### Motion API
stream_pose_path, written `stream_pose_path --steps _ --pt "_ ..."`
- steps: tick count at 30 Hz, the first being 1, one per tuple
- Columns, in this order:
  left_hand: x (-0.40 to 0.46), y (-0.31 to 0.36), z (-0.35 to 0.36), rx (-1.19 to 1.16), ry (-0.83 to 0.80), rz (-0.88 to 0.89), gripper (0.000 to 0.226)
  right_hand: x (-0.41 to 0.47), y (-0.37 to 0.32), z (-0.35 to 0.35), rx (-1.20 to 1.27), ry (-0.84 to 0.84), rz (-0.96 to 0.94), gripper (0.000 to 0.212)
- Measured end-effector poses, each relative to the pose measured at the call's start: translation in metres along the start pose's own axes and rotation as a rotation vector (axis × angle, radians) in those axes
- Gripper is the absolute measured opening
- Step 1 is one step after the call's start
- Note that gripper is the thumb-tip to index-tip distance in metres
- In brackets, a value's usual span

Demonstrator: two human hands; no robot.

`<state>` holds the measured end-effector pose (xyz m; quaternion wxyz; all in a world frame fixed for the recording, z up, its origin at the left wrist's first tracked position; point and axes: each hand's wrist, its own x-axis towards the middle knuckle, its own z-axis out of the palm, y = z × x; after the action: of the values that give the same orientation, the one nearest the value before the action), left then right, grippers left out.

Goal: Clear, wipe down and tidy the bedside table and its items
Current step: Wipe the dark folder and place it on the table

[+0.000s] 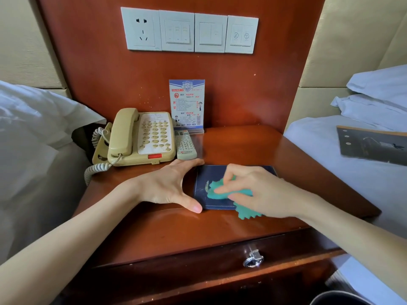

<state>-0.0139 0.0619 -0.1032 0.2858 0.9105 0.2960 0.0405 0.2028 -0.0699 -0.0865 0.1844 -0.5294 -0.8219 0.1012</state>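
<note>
A dark blue booklet [210, 177] lies flat on the wooden bedside table [242, 146]. My right hand [255, 190] holds a green cloth [220, 192] bunched under its fingers and presses it on the booklet's cover. My left hand [169, 186] is spread, thumb and fingers bracing the booklet's left edge. A beige telephone [141, 137] stands at the back left, a white remote control [185, 145] beside it, and a printed card in a clear stand [187, 104] behind.
Beds with white linen flank the table on both sides; a dark folder [372, 145] lies on the right bed. A wall panel of switches and a socket [189, 30] is above. The drawer has a metal ring pull [253, 258]. A dark bin rim [339, 298] shows at the bottom right.
</note>
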Motion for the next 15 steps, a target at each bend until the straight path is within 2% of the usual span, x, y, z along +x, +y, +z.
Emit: stream_pose_path --steps 3,9,15 --pt "-0.002 0.0 0.001 -0.011 -0.003 0.004 0.123 -0.012 0.01 -0.015 0.053 -0.024 0.035 0.032" --pt "-0.001 -0.001 0.002 -0.007 0.018 -0.006 0.125 0.03 0.039 -0.02 -0.042 0.061 0.208 0.028" --pt "0.002 -0.005 0.004 0.002 0.035 -0.016 0.129 0.058 0.013 0.006 -0.059 0.06 0.116 0.032"
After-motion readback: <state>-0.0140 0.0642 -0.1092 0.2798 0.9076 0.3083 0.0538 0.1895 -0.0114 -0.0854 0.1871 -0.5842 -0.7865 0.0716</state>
